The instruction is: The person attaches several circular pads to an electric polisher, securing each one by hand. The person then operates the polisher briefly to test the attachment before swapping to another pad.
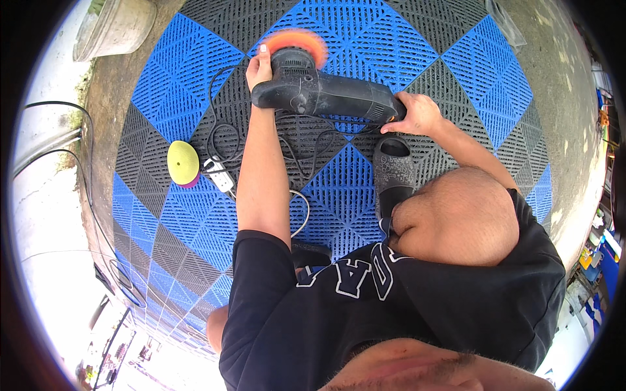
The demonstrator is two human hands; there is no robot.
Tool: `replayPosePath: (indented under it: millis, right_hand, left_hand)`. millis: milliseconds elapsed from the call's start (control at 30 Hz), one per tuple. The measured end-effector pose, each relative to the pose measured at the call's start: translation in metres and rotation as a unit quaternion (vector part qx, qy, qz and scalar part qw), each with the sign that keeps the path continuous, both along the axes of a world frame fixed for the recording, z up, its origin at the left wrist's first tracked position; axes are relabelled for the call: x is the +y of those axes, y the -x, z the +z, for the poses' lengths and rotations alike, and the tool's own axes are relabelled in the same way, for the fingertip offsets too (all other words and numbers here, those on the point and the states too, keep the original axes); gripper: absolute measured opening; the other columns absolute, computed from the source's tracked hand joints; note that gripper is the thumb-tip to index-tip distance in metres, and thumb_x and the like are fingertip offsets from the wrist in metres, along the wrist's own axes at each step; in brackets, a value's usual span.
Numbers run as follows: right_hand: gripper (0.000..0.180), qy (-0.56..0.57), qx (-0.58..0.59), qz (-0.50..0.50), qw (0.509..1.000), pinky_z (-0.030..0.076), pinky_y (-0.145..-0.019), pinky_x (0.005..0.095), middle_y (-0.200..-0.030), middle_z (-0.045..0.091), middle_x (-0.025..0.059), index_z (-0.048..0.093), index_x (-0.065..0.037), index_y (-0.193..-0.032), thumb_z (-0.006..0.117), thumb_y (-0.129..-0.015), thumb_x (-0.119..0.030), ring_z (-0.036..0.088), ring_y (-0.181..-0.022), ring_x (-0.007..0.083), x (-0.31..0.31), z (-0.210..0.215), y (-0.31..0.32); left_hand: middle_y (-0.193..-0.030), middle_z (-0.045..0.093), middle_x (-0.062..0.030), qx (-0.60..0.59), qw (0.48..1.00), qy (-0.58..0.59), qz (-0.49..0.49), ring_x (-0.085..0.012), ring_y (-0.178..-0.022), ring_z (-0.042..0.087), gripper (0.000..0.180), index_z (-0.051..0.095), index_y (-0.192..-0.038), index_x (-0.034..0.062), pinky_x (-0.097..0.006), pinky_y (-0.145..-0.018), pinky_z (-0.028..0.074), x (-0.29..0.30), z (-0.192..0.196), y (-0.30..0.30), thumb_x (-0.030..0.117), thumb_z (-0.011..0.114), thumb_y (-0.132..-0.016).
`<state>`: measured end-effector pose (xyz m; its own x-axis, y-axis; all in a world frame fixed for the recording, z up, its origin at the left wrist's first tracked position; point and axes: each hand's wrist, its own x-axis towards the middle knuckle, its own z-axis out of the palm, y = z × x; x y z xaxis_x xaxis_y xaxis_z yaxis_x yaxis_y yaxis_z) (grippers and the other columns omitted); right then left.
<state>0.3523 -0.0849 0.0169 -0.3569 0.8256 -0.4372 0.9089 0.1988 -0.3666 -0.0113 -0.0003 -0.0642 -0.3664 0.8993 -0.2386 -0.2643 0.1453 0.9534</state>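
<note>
A black polisher (352, 96) with an orange foam pad (295, 40) is held across in front of me, over the floor. The pad is blurred, as if spinning. My right hand (420, 114) is closed around the rear end of the body. My left hand (259, 68) is at the polisher's head, one digit stretched up beside the pad's edge; its other fingers are mostly hidden. The front handle crosses over my left wrist. To the left on the floor lies a yellow-green pad (183, 162) with a purple edge, beside a white power strip (219, 174).
Blue and dark grey slotted tiles (349, 176) cover the floor. A black cord (212, 124) loops near my left forearm. My foot wears a dark slide sandal (393, 163). A pale bucket (114, 29) stands at the far left, and several coloured items (593, 251) lie along the right edge.
</note>
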Motion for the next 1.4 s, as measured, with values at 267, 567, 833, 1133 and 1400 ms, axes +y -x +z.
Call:
replayPosePath:
  millis: [267,567,833,1133,1400]
  right_hand:
    - [0.098,0.007,-0.010,-0.003,1.000,0.056,-0.089,0.0505,-0.096,0.074,0.0201,0.066,-0.005,-0.121,0.083,-0.058,-0.078,0.072,-0.096,0.0410,0.001,-0.001,-0.001]
    - [0.101,0.010,-0.012,0.012,1.000,0.056,-0.090,0.0506,-0.098,0.074,0.0212,0.065,-0.002,-0.122,0.076,-0.063,-0.083,0.072,-0.099,0.0403,0.002,0.000,-0.001]
    - [0.097,0.007,0.001,0.005,1.000,0.057,-0.089,0.0509,-0.097,0.074,0.0214,0.066,-0.002,-0.120,0.077,-0.064,-0.081,0.072,-0.097,0.0407,0.001,0.000,-0.002]
    - [0.096,0.006,0.001,0.000,1.000,0.056,-0.089,0.0508,-0.097,0.074,0.0214,0.066,-0.003,-0.117,0.077,-0.064,-0.082,0.072,-0.098,0.0398,0.001,0.004,-0.002]
    - [0.096,-0.001,-0.005,0.005,1.000,0.056,-0.091,0.0508,-0.097,0.074,0.0210,0.066,-0.004,-0.118,0.076,-0.064,-0.084,0.072,-0.099,0.0405,0.000,0.002,-0.005]
  left_hand:
    - [-0.099,0.070,-0.0114,0.007,1.000,-0.002,-0.004,-0.0164,-0.086,0.063,0.064,0.066,-0.108,-0.0095,-0.031,-0.079,0.053,0.000,0.002,-0.001,0.053,0.072,-0.095]
    - [-0.098,0.070,-0.0120,-0.020,1.000,-0.015,-0.009,-0.0155,-0.084,0.064,0.059,0.066,-0.107,-0.0083,-0.030,-0.077,0.054,0.001,-0.002,0.004,0.049,0.074,-0.095]
    - [-0.097,0.071,-0.0112,-0.020,1.000,-0.010,-0.021,-0.0147,-0.084,0.065,0.056,0.065,-0.109,-0.0091,-0.029,-0.077,0.055,-0.003,0.011,-0.001,0.044,0.078,-0.093]
    - [-0.100,0.071,-0.0118,-0.002,1.000,0.001,-0.020,-0.0146,-0.084,0.065,0.060,0.066,-0.110,-0.0090,-0.029,-0.077,0.054,-0.002,0.008,0.004,0.045,0.082,-0.090]
    - [-0.101,0.071,-0.0116,0.009,1.000,0.003,-0.023,-0.0150,-0.085,0.065,0.061,0.066,-0.111,-0.0086,-0.030,-0.077,0.055,-0.006,0.007,0.003,0.045,0.082,-0.089]
